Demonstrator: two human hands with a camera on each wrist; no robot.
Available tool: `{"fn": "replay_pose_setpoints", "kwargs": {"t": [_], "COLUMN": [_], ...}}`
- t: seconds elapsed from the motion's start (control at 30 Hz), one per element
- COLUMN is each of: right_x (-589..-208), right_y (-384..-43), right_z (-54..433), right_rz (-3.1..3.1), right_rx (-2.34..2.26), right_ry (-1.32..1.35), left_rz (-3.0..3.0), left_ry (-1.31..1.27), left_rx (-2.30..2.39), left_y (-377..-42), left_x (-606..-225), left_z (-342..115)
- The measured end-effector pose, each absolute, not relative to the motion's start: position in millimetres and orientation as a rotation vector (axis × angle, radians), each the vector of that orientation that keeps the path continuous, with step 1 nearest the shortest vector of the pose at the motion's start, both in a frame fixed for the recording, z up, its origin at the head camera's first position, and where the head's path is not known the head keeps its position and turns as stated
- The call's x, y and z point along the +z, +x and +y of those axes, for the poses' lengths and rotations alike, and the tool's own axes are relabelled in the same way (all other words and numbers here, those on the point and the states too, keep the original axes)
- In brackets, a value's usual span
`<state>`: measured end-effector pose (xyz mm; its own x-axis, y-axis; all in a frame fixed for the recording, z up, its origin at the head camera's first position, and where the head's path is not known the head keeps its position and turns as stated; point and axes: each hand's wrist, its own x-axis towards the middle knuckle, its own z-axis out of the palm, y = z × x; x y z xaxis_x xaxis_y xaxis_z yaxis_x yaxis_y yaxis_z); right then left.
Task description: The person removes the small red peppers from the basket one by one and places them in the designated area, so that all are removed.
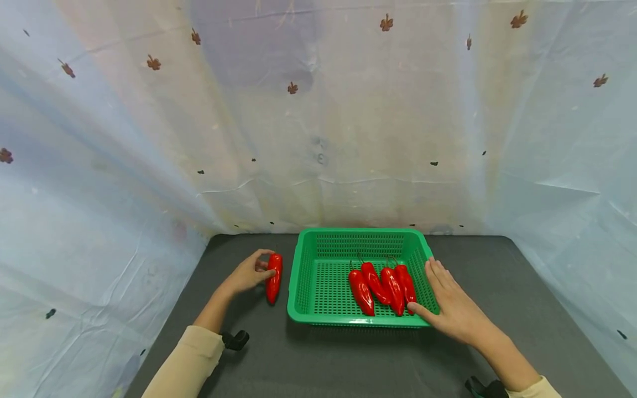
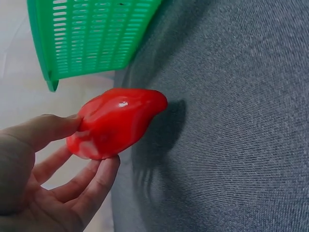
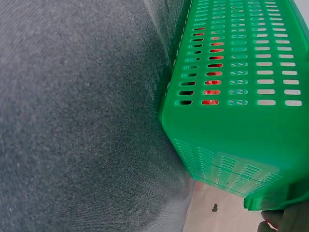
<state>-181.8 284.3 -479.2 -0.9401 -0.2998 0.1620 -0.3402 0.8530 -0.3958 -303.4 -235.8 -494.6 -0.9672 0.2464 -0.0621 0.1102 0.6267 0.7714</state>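
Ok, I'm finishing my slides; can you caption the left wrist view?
A left hand holds a glossy red tapered pepper over a dark grey fabric surface, near a green perforated plastic basket.

Head view was bright, even; glare flecked red peppers (image 1: 361,292). Left-wrist view: held pepper (image 2: 116,124) cast soft shadow toward 3 o'clock.

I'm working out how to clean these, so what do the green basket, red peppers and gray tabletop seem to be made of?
Green basket: probably molded plastic with a slight sheen, given its even color and regular slots.
Red peppers: very glossy, with sharp highlights; plastic imitations or real skin, I can't tell.
Gray tabletop: matte, likely fabric-covered; fine ribbed texture shows up close.
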Motion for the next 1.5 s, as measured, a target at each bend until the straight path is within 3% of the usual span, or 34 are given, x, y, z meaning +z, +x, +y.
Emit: {"fn": "replay_pose_setpoints", "kwargs": {"t": [1.5], "right_x": [-476.4], "right_y": [-181.8], "right_z": [283.5], "right_rz": [-2.922], "right_rx": [0.654], "right_ry": [0.505], "left_rz": [2.655], "left_ry": [0.265], "left_rx": [1.133], "left_y": [-315.7], "left_x": [-503.7], "left_z": [-236.8]}}
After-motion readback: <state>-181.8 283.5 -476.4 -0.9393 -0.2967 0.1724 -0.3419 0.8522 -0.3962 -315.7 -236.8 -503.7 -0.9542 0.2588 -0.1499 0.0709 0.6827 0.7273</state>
